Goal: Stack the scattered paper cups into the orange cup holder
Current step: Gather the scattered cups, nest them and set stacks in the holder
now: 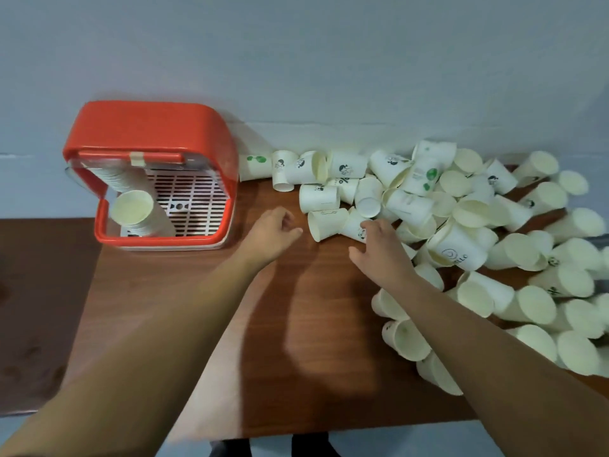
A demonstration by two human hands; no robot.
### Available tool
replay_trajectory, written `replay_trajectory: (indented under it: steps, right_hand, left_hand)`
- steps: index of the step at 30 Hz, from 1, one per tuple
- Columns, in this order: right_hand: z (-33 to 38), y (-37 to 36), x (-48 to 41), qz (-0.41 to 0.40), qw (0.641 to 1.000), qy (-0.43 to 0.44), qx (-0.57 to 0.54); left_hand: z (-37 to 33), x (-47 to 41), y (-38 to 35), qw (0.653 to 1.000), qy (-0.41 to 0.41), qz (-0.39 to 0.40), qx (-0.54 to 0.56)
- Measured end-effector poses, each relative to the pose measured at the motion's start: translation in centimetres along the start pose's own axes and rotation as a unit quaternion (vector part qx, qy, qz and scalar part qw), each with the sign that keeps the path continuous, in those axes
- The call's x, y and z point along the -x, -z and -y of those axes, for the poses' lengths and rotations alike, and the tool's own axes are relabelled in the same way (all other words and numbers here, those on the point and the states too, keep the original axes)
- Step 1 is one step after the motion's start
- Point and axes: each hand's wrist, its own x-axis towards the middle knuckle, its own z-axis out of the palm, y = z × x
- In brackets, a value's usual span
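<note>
Bare wood table [296,341] up front, open room betw. the forearms; loose cups crowd the R forearm. L hand [276,230] loosely curled, holding nothing. R hand [379,245] fingers spread, gripping nothing, tips at the pile's edge. Nearest paper cup [328,224] lies on its side betw. both hands, long axis approx L–R, mouth just beside L fingertips. Orange cup holder [102,222] sits farther L by the wall, stacked cups [138,212] leaning inside; bare wood betw. cup and holder.
</note>
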Motion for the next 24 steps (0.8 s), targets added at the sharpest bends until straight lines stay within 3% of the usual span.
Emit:
replay_trajectory:
  steps: [5,10,14,17,21,24]
  right_hand:
    - [-1.7,-0.2,-4.3,-0.042,0.997,0.059,-0.001]
    - [-2.3,-0.1,-8.1,-0.114,0.987,0.093,0.059]
    - [-2.2,-1.7,-9.1,-0.030,0.988,0.097,0.114]
    - [-2.2,-2.9,-9.1,0.030,0.995,0.057,0.075]
    - [-2.5,-3.4,-9.0,0.019,0.995,0.077,0.059]
    - [-2.1,-3.6,-8.5,0.013,0.990,0.116,0.081]
  left_hand:
    - [-2.5,-4.7,-1.7,0.993,0.075,-0.064,0.058]
    - [-2.5,-9.4,-2.7,0.967,0.168,-0.067,0.180]
    - [-0.9,-11.2,-4.5,0.962,0.186,-0.017,0.200]
    - [0.3,-11.2,-5.8,0.963,0.191,-0.035,0.188]
    - [1.4,-10.1,-6.6,0.953,0.182,-0.073,0.233]
    - [1.2,-8.7,-6.5,0.961,0.174,-0.068,0.206]
